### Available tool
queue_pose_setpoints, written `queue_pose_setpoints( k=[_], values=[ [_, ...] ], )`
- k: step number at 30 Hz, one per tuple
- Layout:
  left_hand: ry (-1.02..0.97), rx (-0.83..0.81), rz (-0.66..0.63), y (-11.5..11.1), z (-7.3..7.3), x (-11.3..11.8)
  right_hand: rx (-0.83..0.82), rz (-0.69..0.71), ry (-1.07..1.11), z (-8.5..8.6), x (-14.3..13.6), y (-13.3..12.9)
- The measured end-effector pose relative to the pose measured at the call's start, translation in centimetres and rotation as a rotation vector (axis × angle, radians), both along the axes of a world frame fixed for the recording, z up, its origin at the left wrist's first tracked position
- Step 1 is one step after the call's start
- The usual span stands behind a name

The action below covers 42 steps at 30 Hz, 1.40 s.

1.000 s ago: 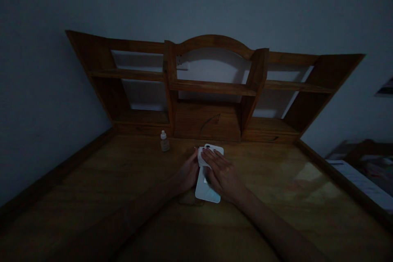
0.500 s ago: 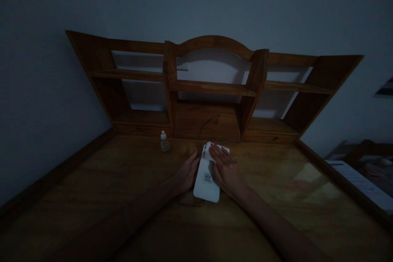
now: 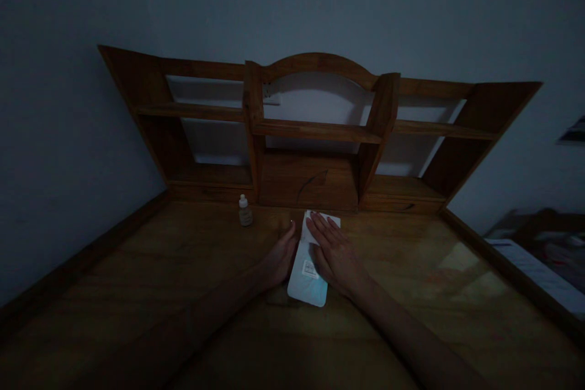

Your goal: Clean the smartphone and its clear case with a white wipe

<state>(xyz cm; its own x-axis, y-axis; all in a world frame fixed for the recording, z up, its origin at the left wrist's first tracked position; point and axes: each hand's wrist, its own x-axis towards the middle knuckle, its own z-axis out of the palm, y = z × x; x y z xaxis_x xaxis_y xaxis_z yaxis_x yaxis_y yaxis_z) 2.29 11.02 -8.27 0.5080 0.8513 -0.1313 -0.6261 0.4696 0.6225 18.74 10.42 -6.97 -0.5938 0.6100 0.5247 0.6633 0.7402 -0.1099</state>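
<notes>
Over the wooden desk point(image 3: 205, 317), the right hand point(image 3: 337, 253) has swung onto the phone's far end, fingers extended and pressed close; the left hand point(image 3: 280, 261) stays alongside, thumb up, its other fingers too hidden to tell. Between them, the white phone point(image 3: 304, 289) has lost its dark camera spot under the white cloth point(image 3: 308, 233), so the wiping seems to have reached that corner!
</notes>
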Motion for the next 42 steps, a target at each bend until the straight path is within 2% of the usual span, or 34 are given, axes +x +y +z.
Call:
queue_pose_setpoints(
  k=[6, 14, 24, 33, 42],
  values=[
    [-0.025, -0.032, -0.032, 0.3, -0.3, -0.1, -0.047, 0.048, -0.004, 0.2, 0.0, -0.1],
    [-0.044, 0.012, -0.048, 0.8, -1.3, -0.4, -0.104, 0.065, 0.075, 0.3, 0.0, -0.1],
    [0.012, -0.013, -0.060, 0.6, -1.0, -0.5, -0.099, 0.053, 0.144, 0.0, 0.0, -0.1],
    [0.061, -0.032, -0.045, 0.4, -0.4, -0.4, -0.140, 0.003, 0.232, 0.4, -0.2, -0.4],
    [0.054, -0.001, -0.068, 0.6, -1.2, -0.7, -0.131, -0.071, 0.272, 0.1, 0.3, -0.2]
  ],
)
